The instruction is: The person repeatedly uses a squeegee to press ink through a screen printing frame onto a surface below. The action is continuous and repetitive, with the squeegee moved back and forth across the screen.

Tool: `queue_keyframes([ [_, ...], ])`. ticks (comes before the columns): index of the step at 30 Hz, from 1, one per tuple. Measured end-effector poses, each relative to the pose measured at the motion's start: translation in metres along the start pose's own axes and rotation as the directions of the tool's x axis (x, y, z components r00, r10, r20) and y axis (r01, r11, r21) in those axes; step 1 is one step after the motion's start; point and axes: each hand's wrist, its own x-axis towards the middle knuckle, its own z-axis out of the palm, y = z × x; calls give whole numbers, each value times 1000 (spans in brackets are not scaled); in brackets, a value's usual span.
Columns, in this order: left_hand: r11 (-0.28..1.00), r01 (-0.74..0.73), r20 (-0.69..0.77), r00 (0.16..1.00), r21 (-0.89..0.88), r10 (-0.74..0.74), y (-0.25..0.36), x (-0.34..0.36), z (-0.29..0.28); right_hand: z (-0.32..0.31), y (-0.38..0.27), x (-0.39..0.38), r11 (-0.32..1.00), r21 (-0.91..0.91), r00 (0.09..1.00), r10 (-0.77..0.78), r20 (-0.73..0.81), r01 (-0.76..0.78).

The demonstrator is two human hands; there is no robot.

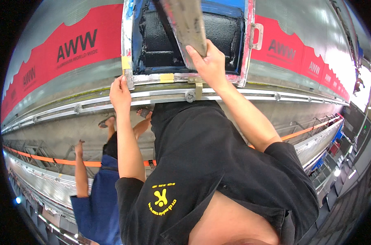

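A screen-printing frame (148, 79) lies in front of me at the top of the head view, its far end cut off. Black ink (222, 34) coats much of its blue mesh. My right hand (210, 65) is closed around the near end of a squeegee (187, 28), a long, grey, stained bar slanting across the inside of the frame. At the frame's near left corner, my left hand (121, 94) pinches the edge between thumb and fingers. Yellow tape patches stick to the rim, and a metal handle (257, 36) projects from its right side.
Beneath the frame runs a long sheet printed with a red band (87, 41). A metal rail (140, 97) with round knobs follows the near table edge. Behind me to the left is another person in dark blue (97, 200). An orange strap (71, 162) stretches along another long table.
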Motion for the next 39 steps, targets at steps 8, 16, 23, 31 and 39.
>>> queue_keyframes([
  [8,977,-112,-210,975,-183,72,15,2,-37,-35,13,12,957,-172,953,-191,236,234],
  [16,569,-817,-216,542,89,812,240,30,-79,-126,35,34,864,-264,837,-271,475,430],
  [23,577,-795,631,548,190,548,270,41,3,-158,63,36,775,-389,789,-220,574,499],
  [31,582,-755,591,628,303,507,264,12,56,-171,98,17,692,-556,855,-177,488,460],
  [39,656,-684,741,611,318,278,277,57,71,-167,104,75,809,-484,729,105,677,333],
])
